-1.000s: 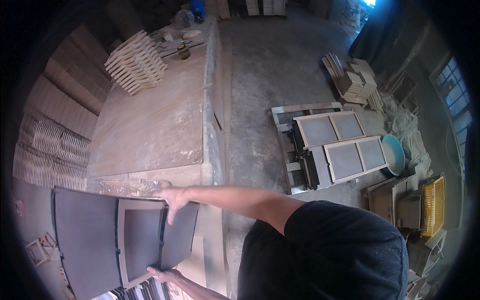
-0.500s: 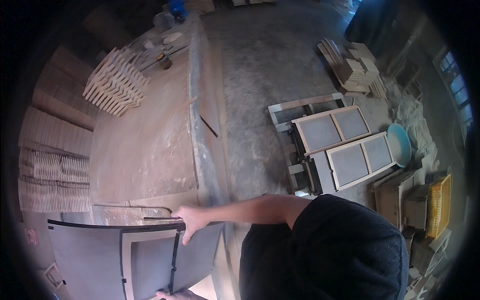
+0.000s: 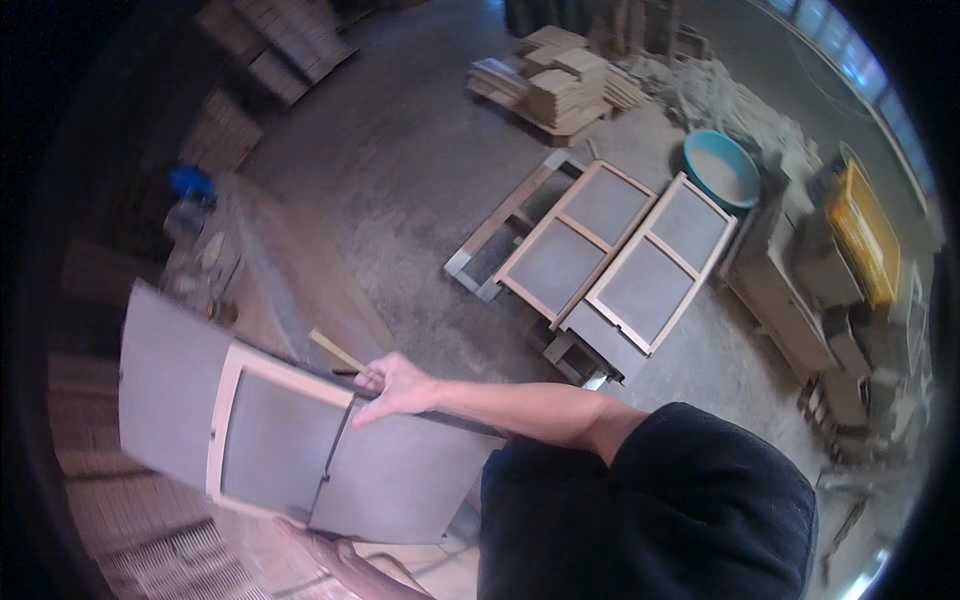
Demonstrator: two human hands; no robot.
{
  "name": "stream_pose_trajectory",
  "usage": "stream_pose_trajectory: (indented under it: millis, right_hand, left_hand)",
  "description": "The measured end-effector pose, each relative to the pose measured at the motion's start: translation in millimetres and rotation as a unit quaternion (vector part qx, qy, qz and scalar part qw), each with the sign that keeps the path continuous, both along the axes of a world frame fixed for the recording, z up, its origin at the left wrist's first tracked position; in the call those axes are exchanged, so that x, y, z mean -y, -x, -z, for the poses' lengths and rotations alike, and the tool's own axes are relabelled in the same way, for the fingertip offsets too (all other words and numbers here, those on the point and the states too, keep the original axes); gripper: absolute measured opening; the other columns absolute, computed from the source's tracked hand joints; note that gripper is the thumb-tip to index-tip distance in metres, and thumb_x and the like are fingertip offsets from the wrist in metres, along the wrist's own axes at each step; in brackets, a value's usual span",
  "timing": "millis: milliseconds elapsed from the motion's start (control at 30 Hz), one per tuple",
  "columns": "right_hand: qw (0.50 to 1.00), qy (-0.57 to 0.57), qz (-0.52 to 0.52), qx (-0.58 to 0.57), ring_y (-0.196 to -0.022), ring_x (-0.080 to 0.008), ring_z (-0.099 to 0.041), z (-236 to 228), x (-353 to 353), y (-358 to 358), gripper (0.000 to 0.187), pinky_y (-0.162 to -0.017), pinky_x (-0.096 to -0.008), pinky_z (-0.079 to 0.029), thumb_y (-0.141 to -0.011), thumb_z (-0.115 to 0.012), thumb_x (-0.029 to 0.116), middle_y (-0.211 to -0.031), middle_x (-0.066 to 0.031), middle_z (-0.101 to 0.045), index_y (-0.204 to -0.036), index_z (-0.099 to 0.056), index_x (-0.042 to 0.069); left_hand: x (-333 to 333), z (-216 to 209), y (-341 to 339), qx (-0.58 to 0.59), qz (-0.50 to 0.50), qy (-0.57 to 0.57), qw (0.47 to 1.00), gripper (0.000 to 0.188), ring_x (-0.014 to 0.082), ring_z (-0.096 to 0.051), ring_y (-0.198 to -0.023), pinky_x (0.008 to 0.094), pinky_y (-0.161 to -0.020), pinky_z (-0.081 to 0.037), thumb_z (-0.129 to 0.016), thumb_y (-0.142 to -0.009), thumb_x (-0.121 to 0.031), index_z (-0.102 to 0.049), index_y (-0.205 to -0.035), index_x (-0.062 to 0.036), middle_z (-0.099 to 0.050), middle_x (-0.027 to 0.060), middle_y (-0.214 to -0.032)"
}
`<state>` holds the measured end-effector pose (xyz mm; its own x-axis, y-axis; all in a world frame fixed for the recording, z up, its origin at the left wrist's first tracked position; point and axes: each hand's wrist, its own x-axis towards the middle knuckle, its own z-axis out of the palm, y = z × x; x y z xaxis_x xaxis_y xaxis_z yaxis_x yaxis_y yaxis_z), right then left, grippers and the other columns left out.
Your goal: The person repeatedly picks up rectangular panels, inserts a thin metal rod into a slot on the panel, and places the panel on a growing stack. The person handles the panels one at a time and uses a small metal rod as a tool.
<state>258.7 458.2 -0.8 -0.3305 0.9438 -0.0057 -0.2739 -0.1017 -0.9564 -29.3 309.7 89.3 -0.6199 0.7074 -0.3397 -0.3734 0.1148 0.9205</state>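
Observation:
A long, slightly bowed grey panel [image 3: 400, 470] is tilted at the lower left, with a pale wooden frame [image 3: 228, 420] around its middle section and a dark strip across it. My right hand [image 3: 395, 388] grips its upper edge, thumb on the face. A thin pale wooden stick [image 3: 340, 352] juts out from the fingers of that hand. Below, my left hand [image 3: 315, 545] is closed on the lower edge, its fingers partly hidden by the panel.
Two similar framed grey panels [image 3: 655, 285] lie on a pallet [image 3: 465, 262] on the floor. Beyond are stacked wooden boards [image 3: 565, 90] and a turquoise basin [image 3: 720, 170]. Cartons [image 3: 780, 280] and a yellow crate [image 3: 862, 235] stand at the right. Wooden slat stacks [image 3: 180, 560] lie lower left.
My view has swung to the left part of the workbench and more floor. Both hands have lifted and tilted the panel, so its face shows more fully. The pale stick has come into view.

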Motion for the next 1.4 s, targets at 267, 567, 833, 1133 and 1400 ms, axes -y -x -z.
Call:
stream_pose_trajectory:
  millis: [267, 567, 833, 1133, 1400]
  right_hand:
    - [0.895, 0.178, 0.372, -0.171, -0.082, -0.0117, -0.063, 42, -22, -181, 0.058, -0.073, -0.0263, -0.054, -0.069, -0.096, 0.025, -0.092, -0.0057, -0.067, -0.109, -0.065, -0.004]
    - [0.769, 0.326, 0.536, -0.123, -0.081, -0.0126, -0.065, 121, -14, -279, 0.054, -0.072, -0.0261, -0.054, -0.080, -0.089, 0.026, -0.096, -0.0075, -0.069, -0.115, -0.066, -0.007]
    - [0.624, 0.358, 0.691, 0.074, -0.075, -0.0146, -0.064, 157, 69, -277, 0.055, -0.063, -0.0300, -0.052, -0.087, -0.083, 0.032, -0.095, -0.0104, -0.071, -0.117, -0.068, -0.011]
    - [0.396, 0.630, 0.667, 0.047, -0.065, -0.0151, -0.063, 167, 211, -99, 0.036, -0.055, -0.0306, -0.051, -0.088, -0.079, 0.026, -0.085, -0.0102, -0.072, -0.100, -0.073, -0.007]
    - [0.385, 0.653, 0.649, -0.062, -0.058, -0.0136, -0.063, 156, 200, -33, 0.029, -0.048, -0.0276, -0.047, -0.086, -0.081, 0.017, -0.083, -0.0092, -0.072, -0.099, -0.072, -0.007]
  left_hand:
    - [-250, 51, -136, -0.088, 0.429, 0.096, 0.894, 0.066, 0.0291, -0.058, -0.124, 0.0422, -0.103, -0.050, -0.063, -0.099, -0.044, -0.045, -0.148, -0.0025, -0.057, 0.0152, -0.138]
    - [-380, 196, -315, -0.134, 0.629, 0.170, 0.747, 0.056, 0.0215, -0.066, -0.104, 0.0363, -0.088, -0.054, -0.082, -0.089, -0.025, -0.060, -0.132, 0.0036, -0.067, 0.0117, -0.121]
    - [-454, 287, -445, -0.162, 0.743, 0.207, 0.615, 0.060, 0.0209, -0.067, -0.095, 0.0367, -0.082, -0.054, -0.087, -0.082, -0.032, -0.063, -0.124, 0.0046, -0.070, 0.0122, -0.113]
    - [-492, 451, -545, -0.290, 0.772, 0.189, 0.533, 0.091, 0.0303, -0.066, -0.113, 0.0435, -0.096, -0.053, -0.093, -0.068, -0.045, -0.058, -0.134, 0.0081, -0.068, 0.0210, -0.125]
    - [-493, 540, -563, -0.302, 0.788, 0.163, 0.511, 0.085, 0.0326, -0.067, -0.111, 0.0430, -0.095, -0.053, -0.091, -0.070, -0.046, -0.062, -0.129, 0.0071, -0.070, 0.0219, -0.119]
